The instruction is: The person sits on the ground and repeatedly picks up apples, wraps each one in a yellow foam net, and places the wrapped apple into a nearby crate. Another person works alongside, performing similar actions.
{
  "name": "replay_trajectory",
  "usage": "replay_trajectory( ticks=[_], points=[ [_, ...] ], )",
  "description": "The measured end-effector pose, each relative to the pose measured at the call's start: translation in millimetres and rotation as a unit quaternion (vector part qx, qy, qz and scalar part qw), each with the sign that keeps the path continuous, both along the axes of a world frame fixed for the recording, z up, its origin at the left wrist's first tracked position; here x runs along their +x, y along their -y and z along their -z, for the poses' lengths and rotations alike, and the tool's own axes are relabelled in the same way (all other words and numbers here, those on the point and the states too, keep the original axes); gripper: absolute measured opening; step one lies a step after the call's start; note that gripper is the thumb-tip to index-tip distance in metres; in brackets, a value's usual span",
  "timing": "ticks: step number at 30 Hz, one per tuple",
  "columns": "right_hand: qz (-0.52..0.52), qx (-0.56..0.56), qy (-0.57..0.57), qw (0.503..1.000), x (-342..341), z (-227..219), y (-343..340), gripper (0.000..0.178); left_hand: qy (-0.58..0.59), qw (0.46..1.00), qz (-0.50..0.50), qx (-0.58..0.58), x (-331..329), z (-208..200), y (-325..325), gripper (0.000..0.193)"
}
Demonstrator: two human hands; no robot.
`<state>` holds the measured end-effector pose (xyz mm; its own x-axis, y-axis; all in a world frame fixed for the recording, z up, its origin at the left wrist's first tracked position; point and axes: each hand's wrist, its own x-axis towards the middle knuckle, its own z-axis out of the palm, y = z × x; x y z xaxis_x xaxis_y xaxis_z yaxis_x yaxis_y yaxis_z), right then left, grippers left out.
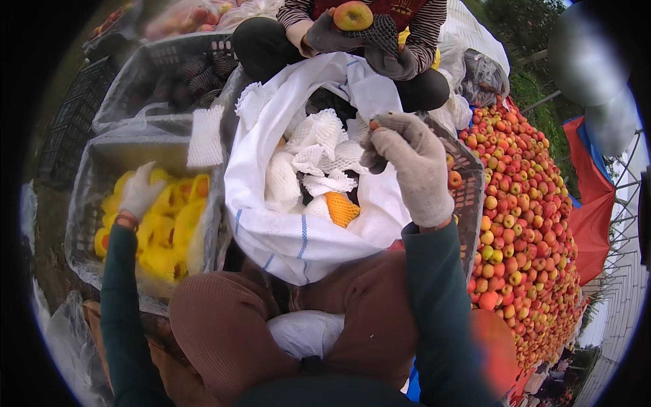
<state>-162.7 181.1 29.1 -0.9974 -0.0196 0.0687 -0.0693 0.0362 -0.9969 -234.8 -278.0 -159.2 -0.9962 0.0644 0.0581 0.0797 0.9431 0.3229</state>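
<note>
My left hand [140,192], in a pale glove, reaches into a lined crate [76,227] on the left. Its fingers are stretched out over apples in yellow foam nets [161,234] and touch them. My right hand [415,166], in a greyish glove with darkened fingertips, is raised above the right side of a white sack [271,234]. Its fingers are curled together; whatever they hold, if anything, is hidden. A small reddish spot shows at one fingertip. Inside the sack lie several loose white foam nets [319,136] and an orange-yellow one [342,209].
Across the sack a co-worker's gloved hands hold an apple [352,15] and a dark foam net [381,34]. A second crate [112,102] holds dark-netted fruit. A white foam net [205,138] lies on the crate edge. A large apple heap [519,230] fills the right, beside another crate [468,183].
</note>
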Motion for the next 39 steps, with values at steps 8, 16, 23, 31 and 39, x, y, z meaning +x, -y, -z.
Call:
replay_trajectory(
  ticks=[8, 16, 23, 31, 39],
  points=[
    [0.009, -0.075, 0.017, 0.997, 14.2, 21.3, -33.6, 0.023, 0.118, 0.885, 0.237, 0.382, 91.2, -199.6, -193.7, 0.032],
    [-0.273, 0.577, -0.051, 0.768, -22.2, 84.3, -22.8, 0.025, 0.150, 0.879, 0.447, -0.074, 48.8, -98.1, -276.8, 0.029],
    [-0.358, 0.611, -0.103, 0.699, -72.9, 117.2, 37.2, 0.021, 0.244, 0.913, 0.275, -0.179, 40.4, -68.7, -233.1, 0.037],
    [-0.503, 0.662, -0.106, 0.545, -111.8, 248.8, 84.8, 0.030, 0.290, 0.879, 0.295, -0.237, 28.5, -32.7, -209.6, 0.028],
    [-0.436, 0.716, -0.011, 0.545, -112.7, 221.6, -39.4, 0.029, 0.286, 0.913, 0.254, -0.143, 31.3, -31.7, -204.9, 0.025]
  ],
)
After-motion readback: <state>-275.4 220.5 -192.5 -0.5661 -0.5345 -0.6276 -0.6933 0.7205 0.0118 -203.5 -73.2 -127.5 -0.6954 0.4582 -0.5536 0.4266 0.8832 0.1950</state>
